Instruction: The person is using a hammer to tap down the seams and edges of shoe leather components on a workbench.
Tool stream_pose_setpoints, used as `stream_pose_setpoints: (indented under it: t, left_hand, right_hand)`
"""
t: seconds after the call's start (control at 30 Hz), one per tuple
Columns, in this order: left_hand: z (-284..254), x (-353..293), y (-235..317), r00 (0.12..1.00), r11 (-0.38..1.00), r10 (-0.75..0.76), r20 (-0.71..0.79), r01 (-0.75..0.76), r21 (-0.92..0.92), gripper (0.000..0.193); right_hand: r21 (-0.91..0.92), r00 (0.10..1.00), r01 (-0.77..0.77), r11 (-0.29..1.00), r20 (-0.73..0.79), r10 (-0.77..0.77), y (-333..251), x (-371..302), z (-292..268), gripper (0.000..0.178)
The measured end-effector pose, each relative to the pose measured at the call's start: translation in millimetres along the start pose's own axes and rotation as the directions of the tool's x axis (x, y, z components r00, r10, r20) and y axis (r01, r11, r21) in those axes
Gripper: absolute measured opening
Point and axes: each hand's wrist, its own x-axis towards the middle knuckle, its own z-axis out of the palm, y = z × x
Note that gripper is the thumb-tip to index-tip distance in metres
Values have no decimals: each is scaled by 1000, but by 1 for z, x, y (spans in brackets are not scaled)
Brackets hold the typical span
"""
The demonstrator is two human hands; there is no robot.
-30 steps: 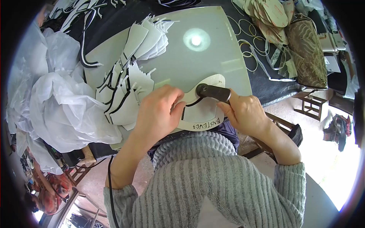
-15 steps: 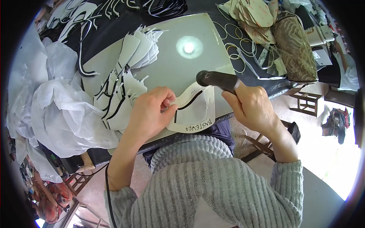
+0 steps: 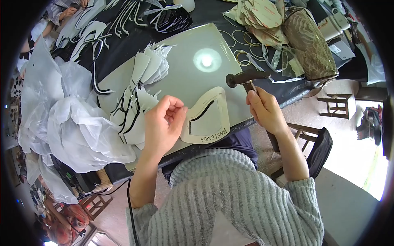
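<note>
Right of frame centre, we note right hand [image 3: 267, 108] gripping dark metal-headed hammer [image 3: 250, 76]; stray swing could bruise half-curled, empty left hand [image 3: 164, 124].

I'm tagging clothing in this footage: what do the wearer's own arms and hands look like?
The left sleeve and right sleeve are grey ribbed knit, leaving both forearms bare. The left hand and right hand are ungloved, with no watch showing. A thin black cable runs beside the left sleeve.

Dark hammer [image 3: 250, 76], black-striped white piece [image 3: 211, 119]
</note>
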Motion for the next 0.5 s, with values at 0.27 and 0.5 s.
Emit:
stream_pose_setpoints:
  t: [0.27, 0.5]
  left_hand:
    - [34, 6, 13, 985, 986, -120, 127, 133, -104, 16]
    - [53, 23, 31, 949, 855, -131, 288, -39, 518, 48]
  right_hand:
    - [-31, 990, 137, 990, 28, -137, 8, 13, 20, 34]
    - [233, 985, -116, 966, 153, 81, -5, 24, 39, 39]
